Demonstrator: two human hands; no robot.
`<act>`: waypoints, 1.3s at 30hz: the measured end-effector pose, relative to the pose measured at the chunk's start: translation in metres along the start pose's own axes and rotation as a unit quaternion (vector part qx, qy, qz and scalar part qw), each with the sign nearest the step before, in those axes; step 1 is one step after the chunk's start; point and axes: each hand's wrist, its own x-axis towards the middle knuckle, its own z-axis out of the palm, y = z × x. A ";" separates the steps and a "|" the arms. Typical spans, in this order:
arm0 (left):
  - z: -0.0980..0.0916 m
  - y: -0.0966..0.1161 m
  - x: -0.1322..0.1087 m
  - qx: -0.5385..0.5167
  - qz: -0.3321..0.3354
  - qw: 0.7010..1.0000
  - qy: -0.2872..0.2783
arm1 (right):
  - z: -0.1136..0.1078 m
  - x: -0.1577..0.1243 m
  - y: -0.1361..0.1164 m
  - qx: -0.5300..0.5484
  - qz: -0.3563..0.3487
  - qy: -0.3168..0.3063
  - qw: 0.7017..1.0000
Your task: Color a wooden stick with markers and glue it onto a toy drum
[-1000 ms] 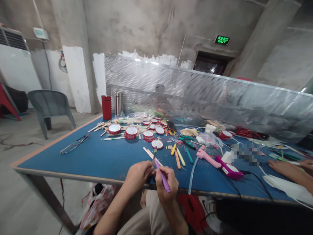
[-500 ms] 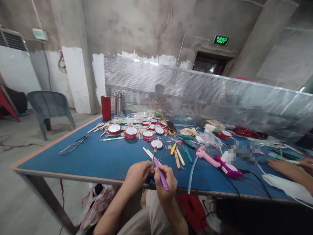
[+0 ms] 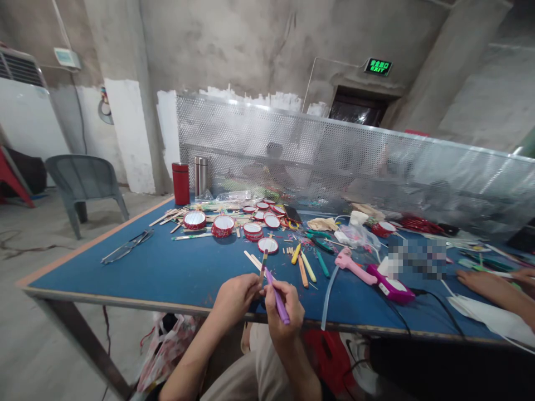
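My left hand [image 3: 236,298] is closed around a thin wooden stick [image 3: 263,266] that stands upright over the near edge of the blue table [image 3: 167,273]. My right hand [image 3: 284,312] grips a purple marker [image 3: 277,297], and the marker's tip touches the stick. Both hands hover close together just above the table edge. Loose markers in yellow, orange and green [image 3: 308,266] lie just beyond them.
Several red-rimmed round lids [image 3: 224,225] and wooden sticks lie mid-table. A pink and purple glue gun [image 3: 370,274] with a cable lies to the right. Glasses [image 3: 127,245] rest at left. Two flasks [image 3: 181,183] stand by a perforated metal screen. Another person's hand [image 3: 487,287] rests at right.
The marker has shifted slightly against the stick; my hands otherwise hold the same place.
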 end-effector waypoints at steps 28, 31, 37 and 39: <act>0.000 -0.001 0.000 -0.022 0.000 1.000 -0.009 | -0.004 0.001 -0.003 0.018 -0.008 -0.025 1.000; 0.000 0.000 0.000 -0.015 0.001 1.000 -0.006 | -0.003 -0.001 0.000 0.017 -0.002 -0.018 1.000; -0.001 0.001 -0.001 -0.017 0.003 1.000 0.001 | -0.003 -0.003 0.001 0.032 0.012 -0.016 0.999; -0.001 0.001 -0.001 -0.020 0.000 1.000 -0.001 | -0.003 -0.003 0.000 0.053 0.027 -0.004 0.998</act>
